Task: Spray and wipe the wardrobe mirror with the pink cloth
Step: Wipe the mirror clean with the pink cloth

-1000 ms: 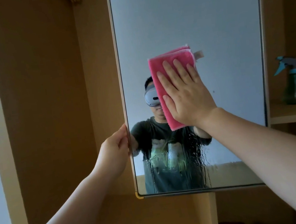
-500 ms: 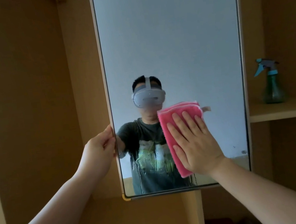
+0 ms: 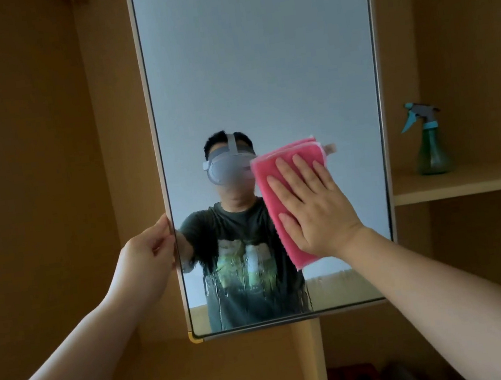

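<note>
A tall wardrobe mirror (image 3: 257,61) fills the middle of the view, with wet streaks running down its lower part. My right hand (image 3: 314,203) lies flat with spread fingers on a folded pink cloth (image 3: 269,184), pressing it to the glass right of centre. My left hand (image 3: 149,251) pinches the mirror's left edge at about the same height. A green spray bottle (image 3: 430,147) with a teal trigger stands on the shelf to the right, untouched.
The mirror panel sits between brown wardrobe walls. On the right is a pale wooden shelf (image 3: 471,184), with an open compartment below it. A vertical divider (image 3: 310,360) runs down beneath the mirror's bottom edge.
My right hand slid the pink cloth down the mirror from high centre, then back up and to the right. My left hand kept its grip on the left edge.
</note>
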Demonstrator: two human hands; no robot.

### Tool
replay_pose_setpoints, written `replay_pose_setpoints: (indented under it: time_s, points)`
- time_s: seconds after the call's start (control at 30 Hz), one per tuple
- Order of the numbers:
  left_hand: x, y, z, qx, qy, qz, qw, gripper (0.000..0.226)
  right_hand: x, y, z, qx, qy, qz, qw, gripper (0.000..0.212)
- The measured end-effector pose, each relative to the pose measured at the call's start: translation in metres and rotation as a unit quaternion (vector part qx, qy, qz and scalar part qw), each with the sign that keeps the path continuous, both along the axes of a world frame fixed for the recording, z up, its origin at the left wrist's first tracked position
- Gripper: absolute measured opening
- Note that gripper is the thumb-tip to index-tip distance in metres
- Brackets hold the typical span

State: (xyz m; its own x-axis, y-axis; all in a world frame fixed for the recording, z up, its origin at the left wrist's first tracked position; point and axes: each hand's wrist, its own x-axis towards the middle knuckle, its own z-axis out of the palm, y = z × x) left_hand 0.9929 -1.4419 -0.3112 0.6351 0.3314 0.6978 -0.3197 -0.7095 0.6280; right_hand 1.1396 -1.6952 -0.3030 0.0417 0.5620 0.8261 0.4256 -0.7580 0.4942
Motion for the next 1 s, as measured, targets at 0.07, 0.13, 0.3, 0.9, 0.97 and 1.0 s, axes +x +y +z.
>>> replay_pose_setpoints:
  time_s: [0.07,0.13,0.3,0.9,0.97,1.0]
  points:
    - [0.0,0.003,-0.001,-0.01,0.007,0.003,1.0,0.024,0.0,-0.003,0.018,0.037,0.013,-0.017,0.999,0.064]
    - [0.002,0.007,-0.001,-0.012,0.017,0.009,1.0,0.027,-0.001,-0.008,0.037,0.088,0.037,-0.036,0.995,0.064]
    - [0.004,0.006,-0.002,-0.011,0.016,-0.006,1.0,0.024,0.001,-0.02,0.058,0.177,0.071,-0.058,0.98,0.063]
    - [0.0,0.002,-0.003,-0.049,-0.001,-0.031,0.998,0.032,0.01,-0.047,0.01,0.221,0.093,-0.082,0.967,0.062]
    - [0.0,0.001,-0.003,-0.056,0.0,-0.033,0.998,0.034,0.011,-0.053,-0.006,0.2,0.094,-0.083,0.972,0.061]
    - [0.0,0.001,-0.003,-0.059,0.001,-0.032,0.998,0.035,0.011,-0.056,-0.016,0.187,0.094,-0.083,0.974,0.061]
